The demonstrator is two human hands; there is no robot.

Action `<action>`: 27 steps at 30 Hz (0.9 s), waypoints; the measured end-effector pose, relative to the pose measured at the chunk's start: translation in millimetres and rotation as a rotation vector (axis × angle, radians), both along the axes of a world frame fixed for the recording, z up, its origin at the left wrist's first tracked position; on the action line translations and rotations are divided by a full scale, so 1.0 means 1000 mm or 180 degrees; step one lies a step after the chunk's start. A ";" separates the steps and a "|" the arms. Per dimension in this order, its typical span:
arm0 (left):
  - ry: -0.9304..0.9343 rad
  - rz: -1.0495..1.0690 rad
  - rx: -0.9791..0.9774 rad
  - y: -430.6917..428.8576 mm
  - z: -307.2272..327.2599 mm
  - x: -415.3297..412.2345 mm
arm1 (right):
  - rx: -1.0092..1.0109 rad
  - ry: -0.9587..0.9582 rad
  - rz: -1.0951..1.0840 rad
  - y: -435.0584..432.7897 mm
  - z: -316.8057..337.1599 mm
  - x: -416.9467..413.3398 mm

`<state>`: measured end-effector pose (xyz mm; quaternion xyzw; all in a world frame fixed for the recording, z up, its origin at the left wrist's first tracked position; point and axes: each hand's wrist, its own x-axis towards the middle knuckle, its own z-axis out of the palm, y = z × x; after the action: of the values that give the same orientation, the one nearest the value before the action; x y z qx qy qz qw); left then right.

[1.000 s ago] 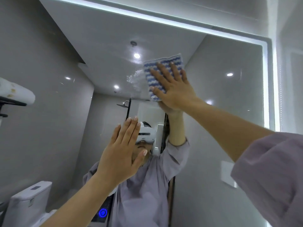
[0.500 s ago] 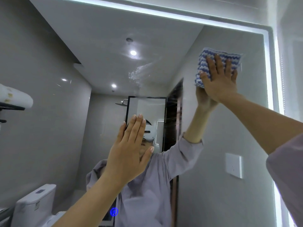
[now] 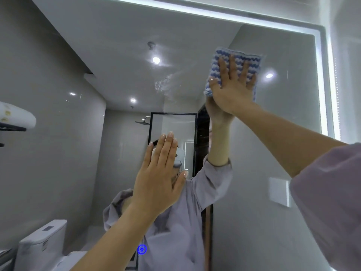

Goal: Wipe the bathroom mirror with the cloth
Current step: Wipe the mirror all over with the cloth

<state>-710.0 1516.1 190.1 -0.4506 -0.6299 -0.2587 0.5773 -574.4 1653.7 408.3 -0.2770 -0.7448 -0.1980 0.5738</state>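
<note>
A bathroom mirror [image 3: 273, 143] fills the view, its lit border running along the top and down the right side. At far left a toilet [image 3: 39, 245] shows low in the reflection.

The left hand [image 3: 158, 182] is raised at centre with palm forward and fingers straight and together, grasping nothing; whether it touches the glass cannot be told from this angle. Behind it the person's own reflection appears, in a pale lilac shirt.

Just left of the cloth, a hazy, speckled smear [image 3: 164, 84] marks the glass below a reflected ceiling light, a patch that looks yet to be wiped.

High on the right, the right hand [image 3: 232, 90] presses a blue-and-white wavy-striped cloth [image 3: 234, 61] flat against the mirror, fingers spread over it rather than clenched around it. The cloth sits in the upper right part of the glass, near but clear of the lit border, its top and side edges showing beyond the fingertips.

The cloth looks thin, soft and light, likely to bunch or slide out from under the palm if pressure eases, so a flat hand with spread fingers over its middle seems the sound hold. The mirror is hard, smooth and probably slippery where damp; it is fragile enough to call for even pressure rather than a shove, especially at full reach.
</note>
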 end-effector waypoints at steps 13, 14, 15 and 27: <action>0.0004 0.0152 0.0016 0.001 0.001 0.001 | 0.0841 -0.0745 0.0224 -0.085 -0.015 -0.075; -0.0009 0.0176 0.0005 0.001 0.000 0.001 | 0.0848 -0.0763 0.0246 -0.085 -0.014 -0.074; -0.0026 0.0199 -0.0014 0.001 0.000 0.001 | 0.0844 -0.0780 0.0268 -0.083 -0.014 -0.074; -0.0042 0.0194 -0.0091 -0.001 0.001 0.001 | 0.0863 -0.0861 0.0313 -0.074 -0.009 -0.063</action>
<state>-709.3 1514.7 191.1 -0.4377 -0.6508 -0.2350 0.5742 -637.3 1579.3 399.0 -0.1313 -0.7944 -0.3036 0.5095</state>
